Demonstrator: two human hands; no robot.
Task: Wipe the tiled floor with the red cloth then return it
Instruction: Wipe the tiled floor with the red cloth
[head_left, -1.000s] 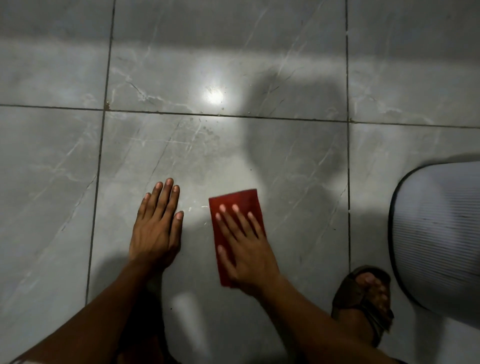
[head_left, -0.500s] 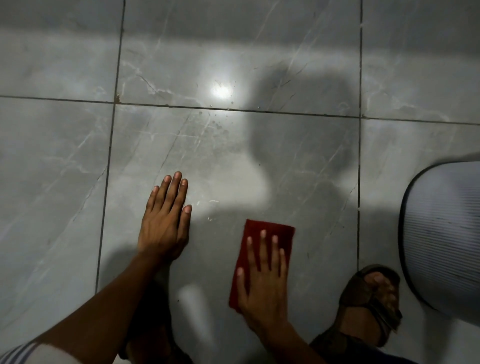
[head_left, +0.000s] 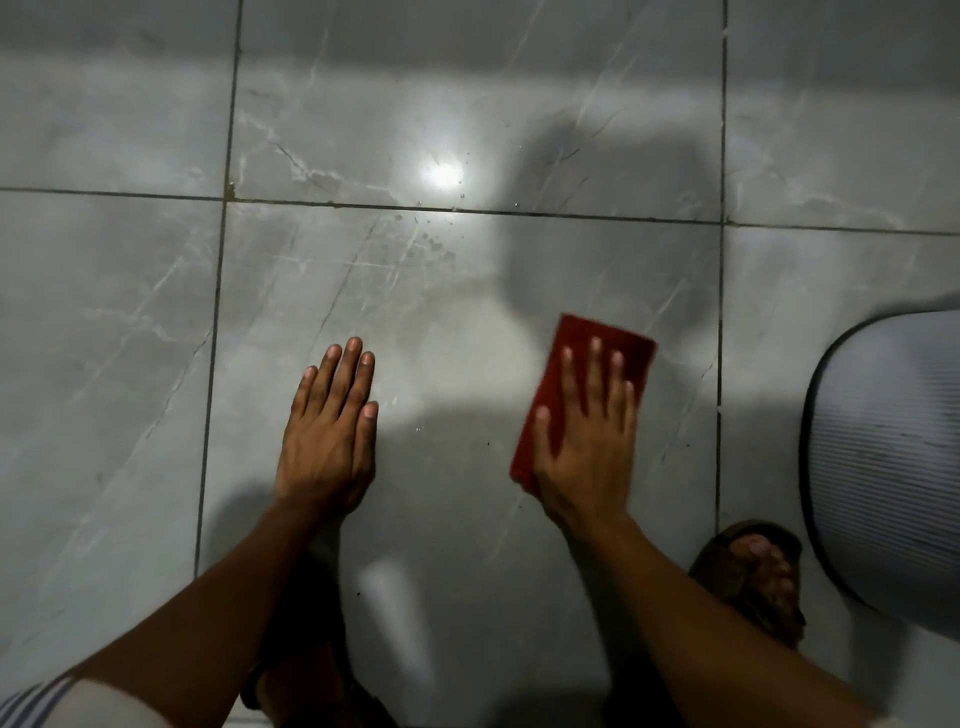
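The red cloth (head_left: 615, 340) lies folded flat on the grey marble-patterned tiled floor (head_left: 441, 291), right of centre. My right hand (head_left: 587, 441) presses down on it with fingers spread, covering its lower half; the cloth's far edge and left side show. My left hand (head_left: 330, 431) rests flat on the same tile to the left, fingers together, holding nothing. A gap of bare tile separates the two hands.
A grey ribbed rounded object (head_left: 888, 462) sits at the right edge. My sandalled foot (head_left: 753, 571) is at the lower right, beside it. Dark grout lines cross the floor (head_left: 719, 312). A bright light reflection (head_left: 444, 174) and small droplets mark the tile beyond.
My right hand has slid the red cloth to the right across the tile, then slightly away from me. My left hand has stayed planted in place.
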